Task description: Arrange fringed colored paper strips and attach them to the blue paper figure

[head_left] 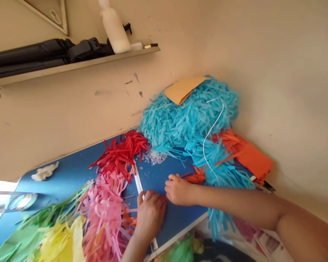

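Note:
Over the blue table (155, 182) my left hand (151, 213) has its fingers curled together, with a bit of red-orange paper showing by the fingertips. Just to its right, my right hand (177, 189) is closed, and an orange fringe (195, 176) sticks out beyond it. What lies inside the fingers of either hand is hidden. Pink fringed paper (106, 207) lies left of my left hand, below red fringed paper (125, 149). A large pile of light blue fringed paper (191, 112) stands behind my hands, with a white cord (205, 145) hanging over it.
Green (24, 236) and yellow (57, 242) fringed paper lie front left, near a clear glass (22, 201). An orange sheet (254, 156) is at right. A wall shelf (142, 52) holds a white bottle (116, 31) and black cases. Small scraps (154, 157) lie behind my hands.

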`<action>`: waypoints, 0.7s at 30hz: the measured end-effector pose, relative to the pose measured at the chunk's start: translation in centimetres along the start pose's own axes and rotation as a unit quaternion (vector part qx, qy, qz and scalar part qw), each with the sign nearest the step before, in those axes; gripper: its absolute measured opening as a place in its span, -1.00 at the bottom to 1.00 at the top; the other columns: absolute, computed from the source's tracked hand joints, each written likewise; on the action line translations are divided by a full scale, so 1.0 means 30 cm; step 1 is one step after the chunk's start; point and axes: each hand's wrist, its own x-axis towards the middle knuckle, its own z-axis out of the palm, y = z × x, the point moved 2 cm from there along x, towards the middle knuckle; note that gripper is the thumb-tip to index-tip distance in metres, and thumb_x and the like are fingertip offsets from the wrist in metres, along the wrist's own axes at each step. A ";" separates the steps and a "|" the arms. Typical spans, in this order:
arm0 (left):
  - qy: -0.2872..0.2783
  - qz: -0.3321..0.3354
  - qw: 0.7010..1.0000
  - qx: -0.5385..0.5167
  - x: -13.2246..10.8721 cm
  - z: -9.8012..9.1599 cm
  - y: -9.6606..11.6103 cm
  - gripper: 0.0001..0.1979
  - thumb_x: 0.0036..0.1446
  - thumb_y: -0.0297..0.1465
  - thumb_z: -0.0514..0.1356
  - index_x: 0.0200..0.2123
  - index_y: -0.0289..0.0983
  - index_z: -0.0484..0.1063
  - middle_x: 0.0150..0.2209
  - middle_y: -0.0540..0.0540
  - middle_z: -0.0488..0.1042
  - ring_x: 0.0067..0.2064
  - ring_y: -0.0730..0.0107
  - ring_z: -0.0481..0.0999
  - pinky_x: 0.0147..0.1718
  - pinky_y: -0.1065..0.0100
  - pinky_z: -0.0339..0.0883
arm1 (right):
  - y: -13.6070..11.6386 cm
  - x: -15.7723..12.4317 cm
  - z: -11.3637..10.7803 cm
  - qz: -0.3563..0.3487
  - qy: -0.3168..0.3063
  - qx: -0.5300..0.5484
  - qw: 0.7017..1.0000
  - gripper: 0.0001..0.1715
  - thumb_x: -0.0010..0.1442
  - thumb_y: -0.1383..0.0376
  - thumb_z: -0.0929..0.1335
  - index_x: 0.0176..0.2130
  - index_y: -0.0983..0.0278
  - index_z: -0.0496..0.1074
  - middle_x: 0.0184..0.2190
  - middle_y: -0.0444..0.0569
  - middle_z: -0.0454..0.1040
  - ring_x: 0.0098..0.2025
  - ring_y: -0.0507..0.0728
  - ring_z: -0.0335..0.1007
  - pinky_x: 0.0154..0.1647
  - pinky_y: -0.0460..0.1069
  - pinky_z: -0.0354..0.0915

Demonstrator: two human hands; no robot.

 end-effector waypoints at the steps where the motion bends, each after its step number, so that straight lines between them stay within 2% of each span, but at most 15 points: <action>1: 0.004 -0.003 1.000 0.000 -0.001 0.002 0.001 -0.83 0.21 -0.46 0.17 -0.33 -0.16 0.57 -0.33 -0.04 0.60 -0.12 0.17 0.46 0.03 0.03 0.08 | 0.009 0.004 0.006 0.023 -0.011 0.019 0.999 -0.82 0.23 0.38 0.32 -0.39 0.33 0.48 -0.42 0.03 0.48 -0.29 0.17 0.26 -0.11 0.16 0.05; 5: 0.021 -0.012 1.000 0.011 -0.008 0.020 0.002 -0.84 0.21 -0.46 0.16 -0.33 -0.18 0.56 -0.33 -0.05 0.59 -0.09 0.16 0.46 0.04 0.03 0.07 | 0.038 0.006 0.032 0.102 -0.053 0.091 0.989 -0.83 0.15 0.26 0.38 -0.41 0.31 0.49 -0.43 -0.01 0.50 -0.28 0.14 0.27 -0.15 0.12 0.04; 13: 0.046 -0.030 0.998 0.034 -0.020 0.045 0.002 -0.84 0.21 -0.48 0.15 -0.32 -0.18 0.54 -0.29 -0.05 0.58 -0.12 0.19 0.46 0.04 0.05 0.05 | 0.045 -0.011 0.027 0.136 -0.054 0.117 0.982 -0.86 0.15 0.30 0.36 -0.42 0.30 0.47 -0.41 -0.03 0.51 -0.25 0.14 0.28 -0.14 0.12 0.02; 17: 0.075 -0.027 0.996 0.030 -0.026 0.045 0.002 -0.83 0.23 -0.48 0.17 -0.37 -0.18 0.53 -0.34 -0.01 0.59 -0.16 0.23 0.48 0.01 0.07 0.06 | 0.004 -0.006 0.008 0.134 -0.005 0.083 0.988 -0.82 0.24 0.21 0.35 -0.27 0.30 0.45 -0.27 0.01 0.50 -0.16 0.19 0.25 -0.10 0.14 0.04; 19: 0.071 -0.025 0.997 0.022 -0.031 0.046 0.004 -0.81 0.24 -0.49 0.16 -0.40 -0.19 0.51 -0.34 0.01 0.59 -0.17 0.24 0.48 0.01 0.08 0.06 | -0.027 -0.008 0.013 0.116 0.021 0.049 0.992 -0.86 0.30 0.28 0.31 -0.27 0.30 0.43 -0.29 -0.01 0.48 -0.17 0.19 0.23 -0.08 0.16 0.04; 21: 0.069 -0.017 0.997 0.016 -0.040 0.049 0.006 -0.80 0.25 -0.50 0.15 -0.37 -0.18 0.51 -0.34 0.02 0.59 -0.18 0.26 0.49 0.00 0.09 0.06 | -0.048 -0.022 0.029 0.097 0.039 0.019 0.994 -0.79 0.34 0.38 0.26 -0.34 0.29 0.41 -0.37 -0.04 0.45 -0.24 0.17 0.22 -0.06 0.18 0.03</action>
